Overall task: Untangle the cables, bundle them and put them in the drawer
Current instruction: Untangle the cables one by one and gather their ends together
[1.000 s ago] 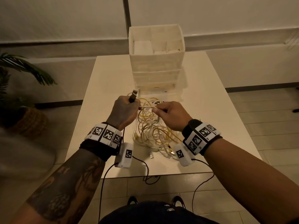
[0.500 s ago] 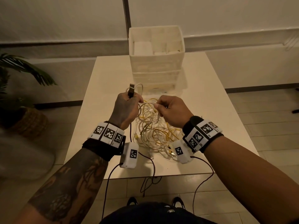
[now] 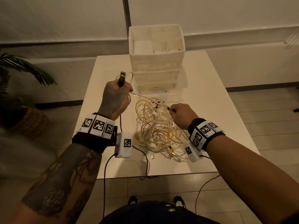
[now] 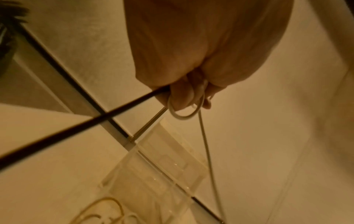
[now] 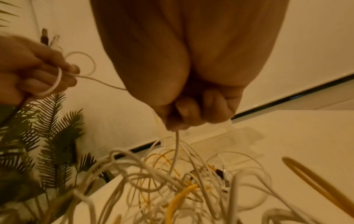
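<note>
A tangle of white and yellow cables (image 3: 158,131) lies on the white table (image 3: 210,110) in front of me. My left hand (image 3: 115,97) is fisted above the table's left side, gripping a black cable whose USB plug (image 3: 122,78) sticks up, together with a loop of white cable (image 4: 184,106). A thin white cable (image 3: 148,98) runs taut from that fist to my right hand (image 3: 179,113), which pinches it over the tangle (image 5: 172,181). The white drawer unit (image 3: 157,57) stands at the back of the table, its lower clear drawers (image 3: 157,81) pushed in.
A potted plant (image 3: 17,88) in a woven basket stands on the floor to the left. A small loose USB plug (image 3: 152,157) lies near the table's front edge. Black sensor leads (image 3: 145,167) hang from my wrists over that edge. A rubber band (image 5: 316,184) lies on the table.
My hands have moved apart: the left rose and went left with the black plug, the right drew down and right, stretching a white cable between them.
</note>
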A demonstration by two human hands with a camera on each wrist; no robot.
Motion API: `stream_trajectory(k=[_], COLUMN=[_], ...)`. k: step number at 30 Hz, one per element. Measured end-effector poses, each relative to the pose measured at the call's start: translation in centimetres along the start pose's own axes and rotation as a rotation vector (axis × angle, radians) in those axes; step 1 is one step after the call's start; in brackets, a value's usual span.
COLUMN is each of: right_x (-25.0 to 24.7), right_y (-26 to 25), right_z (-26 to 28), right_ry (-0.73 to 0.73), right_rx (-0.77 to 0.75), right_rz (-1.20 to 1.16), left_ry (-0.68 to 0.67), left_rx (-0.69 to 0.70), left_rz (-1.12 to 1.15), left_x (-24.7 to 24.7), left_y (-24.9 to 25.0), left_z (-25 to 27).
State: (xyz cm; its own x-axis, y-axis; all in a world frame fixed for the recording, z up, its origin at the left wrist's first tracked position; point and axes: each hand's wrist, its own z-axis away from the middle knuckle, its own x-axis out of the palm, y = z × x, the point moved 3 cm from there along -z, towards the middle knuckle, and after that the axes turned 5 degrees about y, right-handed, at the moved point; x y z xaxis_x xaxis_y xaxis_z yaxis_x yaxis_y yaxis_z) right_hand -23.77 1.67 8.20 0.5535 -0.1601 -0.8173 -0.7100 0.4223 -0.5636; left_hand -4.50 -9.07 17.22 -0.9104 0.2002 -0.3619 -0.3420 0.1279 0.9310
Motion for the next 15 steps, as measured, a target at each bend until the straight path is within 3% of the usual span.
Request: stream_trajectory(k=[5,8,15], right_x=[-1.9,-2.9,-3.2], right_y=[-2.7,-5.0,-6.2], right_z=[0.2,0.5,0.4], right_ry=[0.033,-0.009,-0.096], right_rx=[-0.125,-0.157,-0.185], right_rz=[-0.203,-0.428,-0.637], left_ry=[-0.228,-0.316,-0.376], left_rx=[0.127,0.170,0.272], left_rz=[-0.268,-0.315,-0.282], left_x=[2.1,3.7,4.4], left_y=[-2.0,-3.0,-2.1], left_z=[1.1,2.1,2.3])
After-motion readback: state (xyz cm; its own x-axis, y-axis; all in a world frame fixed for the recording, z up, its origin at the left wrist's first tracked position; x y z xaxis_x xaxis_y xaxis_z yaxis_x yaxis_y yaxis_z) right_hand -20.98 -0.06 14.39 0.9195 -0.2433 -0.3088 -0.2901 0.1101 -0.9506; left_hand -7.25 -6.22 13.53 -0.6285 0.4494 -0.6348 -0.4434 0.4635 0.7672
